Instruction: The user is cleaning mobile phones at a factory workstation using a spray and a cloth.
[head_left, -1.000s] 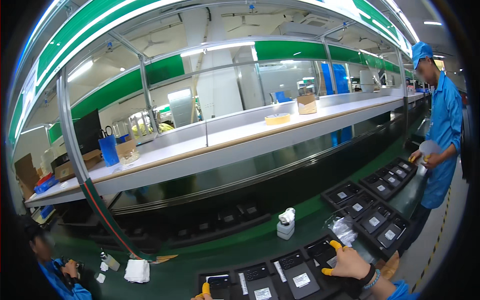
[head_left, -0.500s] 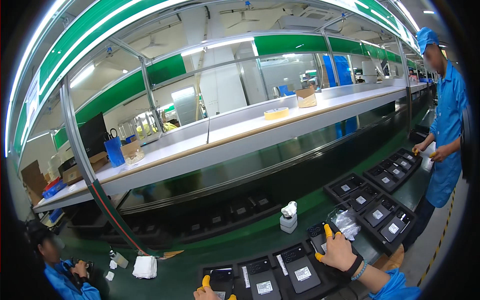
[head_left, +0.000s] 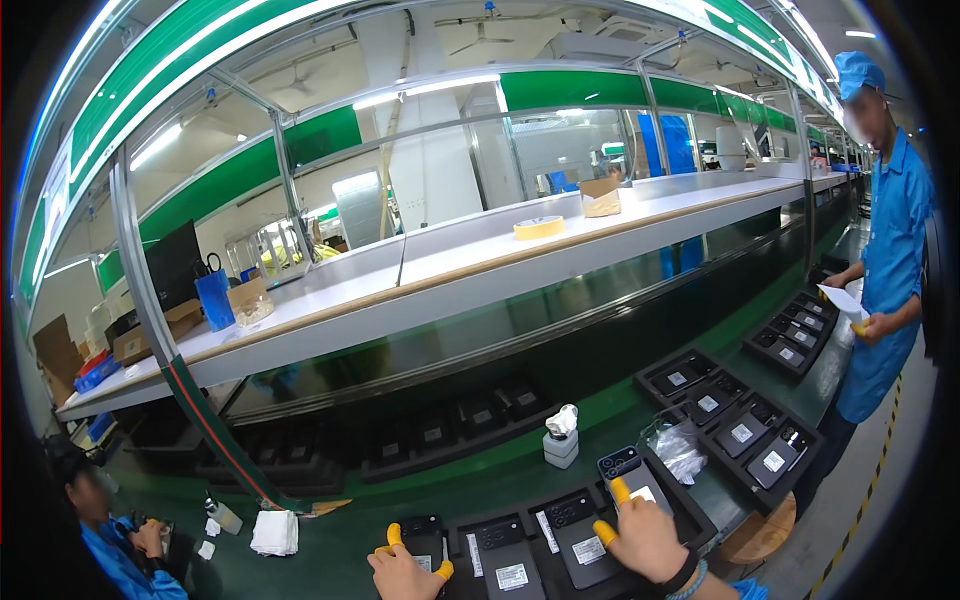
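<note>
My left hand [head_left: 405, 576], with yellow finger cots, holds a dark smartphone [head_left: 426, 537] by its edges at the left end of the near black tray. My right hand [head_left: 648, 540], also in yellow finger cots, is on another dark smartphone [head_left: 619, 464] at that tray's right end. One finger lies on its back below the cameras, with the thumb at its left edge; the remaining fingers are mostly hidden. Between my hands, two labelled smartphones, one on the left [head_left: 503, 553] and one on the right [head_left: 577, 527], lie back up in the tray.
A white bottle [head_left: 561, 450] topped with crumpled tissue stands beyond the tray. Crumpled clear plastic [head_left: 678, 455] and more phone trays [head_left: 742, 433] lie to the right. White wipes [head_left: 275, 533] are at left. One co-worker [head_left: 888, 250] stands right; another [head_left: 110, 540] sits left.
The left smartphone has risen a little with my left hand. My right hand has slid toward me and left along its smartphone. The standing co-worker now holds up a white sheet.
</note>
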